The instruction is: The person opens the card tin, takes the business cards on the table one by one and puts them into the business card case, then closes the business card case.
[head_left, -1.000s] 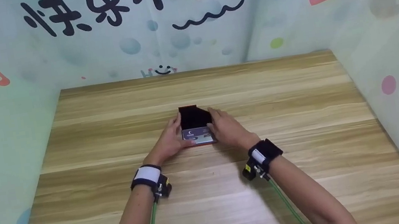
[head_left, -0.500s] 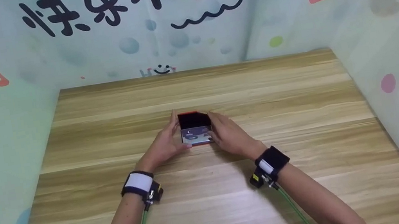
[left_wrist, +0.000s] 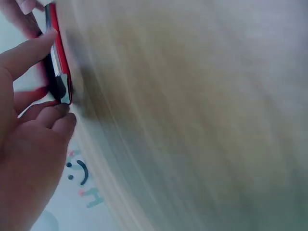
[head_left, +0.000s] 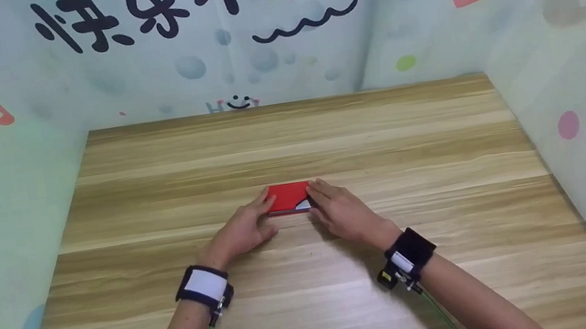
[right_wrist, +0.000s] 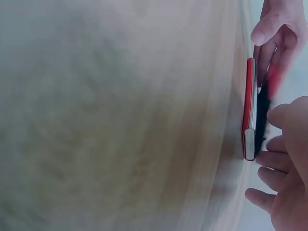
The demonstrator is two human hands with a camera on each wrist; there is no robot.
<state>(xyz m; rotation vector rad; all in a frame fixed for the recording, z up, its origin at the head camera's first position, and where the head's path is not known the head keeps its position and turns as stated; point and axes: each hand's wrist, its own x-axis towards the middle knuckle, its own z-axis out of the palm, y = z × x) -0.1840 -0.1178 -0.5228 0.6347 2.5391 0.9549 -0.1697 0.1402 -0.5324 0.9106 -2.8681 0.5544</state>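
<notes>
A small flat red case [head_left: 287, 193] with a hinged cover lies on the wooden table, its cover folded over towards the person. At the cover's cut-away front right corner a pale printed face shows. My left hand [head_left: 242, 230] rests its fingers on the cover's left end, its thumb [head_left: 269, 230] held off in front. Beside the right end, my right hand [head_left: 346, 211] touches the edge with its fingertips. In the right wrist view the dark underside of the cover [right_wrist: 263, 115] stands slightly raised above the case's pale body, and the cover is blurred.
The wood-grain table [head_left: 313, 301] runs to a printed backdrop [head_left: 278, 68] at the back and sides. Each wrist wears a strapped camera, the left strap [head_left: 205, 286] and the right strap [head_left: 413, 251], with a green cable [head_left: 447, 318] trailing towards the body.
The case's cover has swung from upright, black inside showing, down towards the person, red outside up. My left fingers have come onto it and the left thumb has left the front edge.
</notes>
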